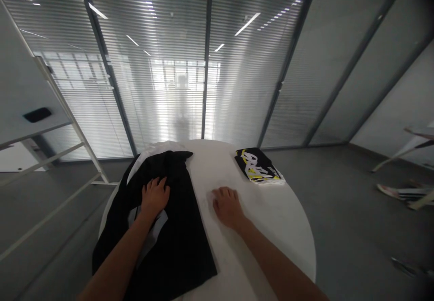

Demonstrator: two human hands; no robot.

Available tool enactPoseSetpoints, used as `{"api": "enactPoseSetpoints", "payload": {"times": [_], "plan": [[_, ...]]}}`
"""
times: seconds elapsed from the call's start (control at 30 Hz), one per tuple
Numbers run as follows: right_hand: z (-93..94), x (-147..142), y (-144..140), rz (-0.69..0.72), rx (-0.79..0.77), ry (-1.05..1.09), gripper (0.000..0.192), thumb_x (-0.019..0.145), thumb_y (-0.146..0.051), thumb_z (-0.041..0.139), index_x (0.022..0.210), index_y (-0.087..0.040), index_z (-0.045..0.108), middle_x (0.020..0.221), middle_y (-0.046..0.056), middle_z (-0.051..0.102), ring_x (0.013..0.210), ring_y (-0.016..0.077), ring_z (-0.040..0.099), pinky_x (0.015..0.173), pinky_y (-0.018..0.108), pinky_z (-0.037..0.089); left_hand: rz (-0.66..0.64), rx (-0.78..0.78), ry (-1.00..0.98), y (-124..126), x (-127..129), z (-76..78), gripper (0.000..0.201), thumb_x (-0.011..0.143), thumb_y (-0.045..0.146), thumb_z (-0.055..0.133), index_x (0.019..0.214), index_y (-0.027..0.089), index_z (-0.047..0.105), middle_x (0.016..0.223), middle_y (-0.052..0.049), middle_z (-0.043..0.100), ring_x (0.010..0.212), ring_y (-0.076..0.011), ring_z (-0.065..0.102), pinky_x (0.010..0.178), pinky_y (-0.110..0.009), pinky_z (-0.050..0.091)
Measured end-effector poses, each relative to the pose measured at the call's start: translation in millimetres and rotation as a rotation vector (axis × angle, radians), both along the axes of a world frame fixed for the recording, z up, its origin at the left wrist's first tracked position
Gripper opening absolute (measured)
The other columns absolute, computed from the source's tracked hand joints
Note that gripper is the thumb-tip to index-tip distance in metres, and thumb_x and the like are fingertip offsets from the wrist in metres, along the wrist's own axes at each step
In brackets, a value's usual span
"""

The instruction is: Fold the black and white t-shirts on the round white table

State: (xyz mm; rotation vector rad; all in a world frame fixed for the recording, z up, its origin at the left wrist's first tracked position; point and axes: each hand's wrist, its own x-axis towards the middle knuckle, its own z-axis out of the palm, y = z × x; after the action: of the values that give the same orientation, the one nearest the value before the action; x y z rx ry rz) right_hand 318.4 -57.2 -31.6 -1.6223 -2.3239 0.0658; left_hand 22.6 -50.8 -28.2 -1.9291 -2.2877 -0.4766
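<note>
A black garment [185, 228], probably a T-shirt, is spread over the left half of the round white table [210, 156]. A grey print [159, 226] shows on it beneath my left forearm. My left hand [155, 197] lies flat on the black cloth with its fingers apart. To the right of the garment's edge, my right hand [228, 206] is over bare tabletop, slightly blurred, fingers loosely bent and nothing seen in them. Farther right sits a folded stack of clothing [257, 165], black with white and yellow print on top.
White cloth [159, 147] shows under the garment's far edge. A whiteboard on a pale frame [81, 134] stands at left, with a black eraser-like object [37, 115] on it. Glass partitions with blinds [179, 43] rise behind the table. Chair or table legs [393, 156] are at right.
</note>
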Motion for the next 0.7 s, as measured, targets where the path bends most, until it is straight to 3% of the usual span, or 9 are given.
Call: {"api": "enactPoseSetpoints", "payload": {"times": [0.1, 0.3, 0.4, 0.53, 0.63, 0.7], "plan": [[-4.7, -5, -11, -0.023, 0.041, 0.002, 0.036, 0.093, -0.032, 0.045, 0.126, -0.026, 0.059, 0.127, 0.012, 0.056, 0.121, 0.0277, 0.045, 0.105, 0.045, 0.026, -0.004, 0.038, -0.037, 0, -3, 4.0, 0.045, 0.095, 0.034, 0.036, 0.131, 0.022, 0.059, 0.136, -0.012, 0.056, 0.126, -0.0311, 0.048, 0.104, -0.048, 0.036], [-2.9, 5, -6, -0.024, 0.03, 0.066, 0.035, 0.092, -0.035, 0.048, 0.125, -0.03, 0.06, 0.125, 0.009, 0.057, 0.121, 0.0253, 0.045, 0.105, 0.042, 0.026, 0.043, 0.097, -0.145, 0, -10, 8.8, 0.047, 0.098, 0.037, 0.027, 0.12, 0.018, 0.064, 0.123, -0.013, 0.063, 0.114, -0.0288, 0.055, 0.097, -0.041, 0.041], [-2.7, 5, -5, -0.026, 0.023, 0.084, 0.035, 0.091, -0.034, 0.049, 0.124, -0.03, 0.06, 0.125, 0.008, 0.056, 0.12, 0.0246, 0.046, 0.104, 0.042, 0.026, 0.112, 0.141, -0.089, -5, -11, 13.3, 0.045, 0.094, 0.042, 0.036, 0.122, 0.02, 0.063, 0.122, -0.015, 0.06, 0.113, -0.0324, 0.053, 0.095, -0.045, 0.041], [-4.3, 5, -4, -0.028, 0.016, 0.115, 0.034, 0.09, -0.033, 0.053, 0.122, -0.031, 0.062, 0.124, 0.007, 0.057, 0.119, 0.0235, 0.047, 0.103, 0.042, 0.026, 0.174, 0.032, -0.043, -12, -18, 17.3, 0.05, 0.084, 0.044, 0.05, 0.129, 0.025, 0.061, 0.126, -0.015, 0.056, 0.117, -0.0373, 0.049, 0.095, -0.051, 0.039], [-6.3, 5, -3, -0.038, 0.02, 0.132, 0.034, 0.089, -0.032, 0.054, 0.122, -0.032, 0.062, 0.123, 0.006, 0.058, 0.118, 0.0232, 0.046, 0.102, 0.042, 0.026, 0.188, -0.018, -0.05, -14, -31, 16.7, 0.05, 0.082, 0.037, 0.05, 0.13, 0.027, 0.061, 0.129, -0.013, 0.053, 0.121, -0.0368, 0.047, 0.097, -0.05, 0.039], [-7.5, 6, -2, -0.032, 0.021, 0.13, 0.034, 0.089, -0.032, 0.053, 0.122, -0.032, 0.061, 0.123, 0.006, 0.058, 0.119, 0.0234, 0.046, 0.102, 0.042, 0.025, 0.261, -0.005, -0.07, -14, -41, 14.8, 0.052, 0.082, 0.035, 0.048, 0.132, 0.027, 0.059, 0.131, -0.013, 0.052, 0.122, -0.038, 0.046, 0.097, -0.051, 0.039]]}}
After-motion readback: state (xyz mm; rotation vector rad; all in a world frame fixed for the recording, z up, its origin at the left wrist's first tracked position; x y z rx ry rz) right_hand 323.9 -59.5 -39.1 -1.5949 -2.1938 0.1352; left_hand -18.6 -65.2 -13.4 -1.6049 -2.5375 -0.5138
